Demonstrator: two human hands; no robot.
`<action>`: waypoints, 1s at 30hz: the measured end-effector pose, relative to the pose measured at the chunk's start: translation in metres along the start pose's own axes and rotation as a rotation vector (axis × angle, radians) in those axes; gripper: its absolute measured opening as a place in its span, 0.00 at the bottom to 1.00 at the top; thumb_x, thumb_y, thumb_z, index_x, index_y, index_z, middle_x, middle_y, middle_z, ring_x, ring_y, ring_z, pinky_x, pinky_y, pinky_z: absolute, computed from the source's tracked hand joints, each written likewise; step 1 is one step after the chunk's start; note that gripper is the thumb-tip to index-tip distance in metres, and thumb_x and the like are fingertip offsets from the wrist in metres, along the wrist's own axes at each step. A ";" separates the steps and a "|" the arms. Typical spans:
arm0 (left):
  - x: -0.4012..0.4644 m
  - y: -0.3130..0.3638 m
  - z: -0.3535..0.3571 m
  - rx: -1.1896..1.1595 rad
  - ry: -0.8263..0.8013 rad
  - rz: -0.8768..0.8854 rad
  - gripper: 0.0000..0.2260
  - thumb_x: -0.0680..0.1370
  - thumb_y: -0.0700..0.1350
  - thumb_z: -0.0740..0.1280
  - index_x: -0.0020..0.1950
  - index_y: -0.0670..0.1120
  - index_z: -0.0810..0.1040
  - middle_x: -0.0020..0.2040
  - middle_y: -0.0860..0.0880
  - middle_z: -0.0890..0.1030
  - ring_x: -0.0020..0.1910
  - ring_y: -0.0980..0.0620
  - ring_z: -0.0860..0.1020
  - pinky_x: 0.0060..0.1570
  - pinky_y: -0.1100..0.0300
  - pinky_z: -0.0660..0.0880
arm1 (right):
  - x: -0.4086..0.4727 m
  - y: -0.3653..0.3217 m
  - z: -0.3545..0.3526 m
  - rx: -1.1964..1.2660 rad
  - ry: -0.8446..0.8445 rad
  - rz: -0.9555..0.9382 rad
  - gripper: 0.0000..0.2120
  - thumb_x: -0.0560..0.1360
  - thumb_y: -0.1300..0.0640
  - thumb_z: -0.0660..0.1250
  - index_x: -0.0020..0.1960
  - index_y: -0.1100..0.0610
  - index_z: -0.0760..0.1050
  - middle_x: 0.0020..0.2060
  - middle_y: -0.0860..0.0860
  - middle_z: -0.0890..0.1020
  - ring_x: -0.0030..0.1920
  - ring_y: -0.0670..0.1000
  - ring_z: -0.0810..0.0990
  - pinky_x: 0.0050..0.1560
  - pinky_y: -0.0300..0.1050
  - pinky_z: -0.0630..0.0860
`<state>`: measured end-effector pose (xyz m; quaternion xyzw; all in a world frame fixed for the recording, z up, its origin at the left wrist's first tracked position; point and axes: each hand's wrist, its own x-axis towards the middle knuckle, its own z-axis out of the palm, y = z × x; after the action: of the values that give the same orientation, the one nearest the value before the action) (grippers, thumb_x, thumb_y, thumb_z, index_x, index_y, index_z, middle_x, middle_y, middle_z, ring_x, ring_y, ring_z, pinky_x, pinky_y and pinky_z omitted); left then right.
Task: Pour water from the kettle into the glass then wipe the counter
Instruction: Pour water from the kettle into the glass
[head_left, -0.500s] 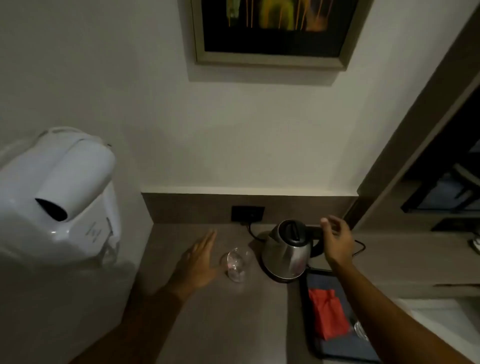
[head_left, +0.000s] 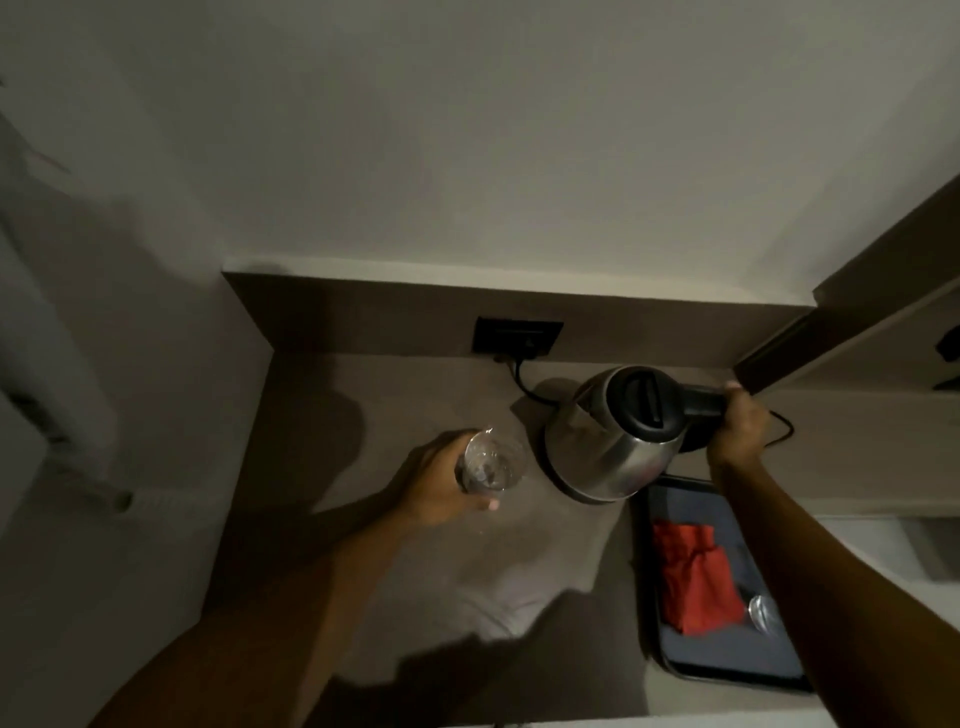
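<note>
The left hand grips the glass on the worktop; the right hand holds the electric kettle by its handle. The kettle stands right of the glass.

We're looking down into a dim alcove: plain pale wall is filling the top half, a brown backsplash strip is running under it. A black wall socket is sitting in that strip, a black cord is trailing from it. Dark wood trim is cutting in diagonally at right. Light is falling low, throwing heavy shadows.
</note>
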<state>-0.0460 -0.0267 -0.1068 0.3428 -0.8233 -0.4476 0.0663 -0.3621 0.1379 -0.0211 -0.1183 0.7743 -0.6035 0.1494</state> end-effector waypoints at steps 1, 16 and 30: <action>-0.001 -0.001 0.000 0.001 0.021 0.008 0.43 0.59 0.57 0.83 0.72 0.54 0.70 0.66 0.53 0.77 0.61 0.53 0.76 0.60 0.56 0.76 | -0.003 -0.001 0.003 -0.015 0.001 -0.004 0.19 0.69 0.42 0.61 0.23 0.49 0.74 0.18 0.39 0.74 0.23 0.37 0.70 0.30 0.37 0.67; 0.000 -0.001 -0.006 0.090 0.008 0.069 0.40 0.60 0.67 0.75 0.68 0.57 0.70 0.59 0.54 0.81 0.54 0.56 0.80 0.52 0.57 0.80 | -0.034 -0.086 0.040 -0.384 -0.227 -0.632 0.19 0.77 0.50 0.58 0.30 0.55 0.74 0.24 0.60 0.77 0.24 0.62 0.77 0.23 0.52 0.75; -0.002 0.002 -0.009 0.088 -0.013 0.068 0.39 0.62 0.56 0.82 0.69 0.53 0.72 0.59 0.54 0.82 0.50 0.59 0.79 0.48 0.75 0.71 | -0.042 -0.113 0.071 -0.860 -0.252 -1.057 0.19 0.75 0.46 0.56 0.27 0.48 0.66 0.20 0.46 0.65 0.20 0.49 0.61 0.35 0.42 0.63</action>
<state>-0.0414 -0.0310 -0.0994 0.3144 -0.8536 -0.4109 0.0610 -0.2963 0.0621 0.0758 -0.5976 0.7600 -0.2163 -0.1362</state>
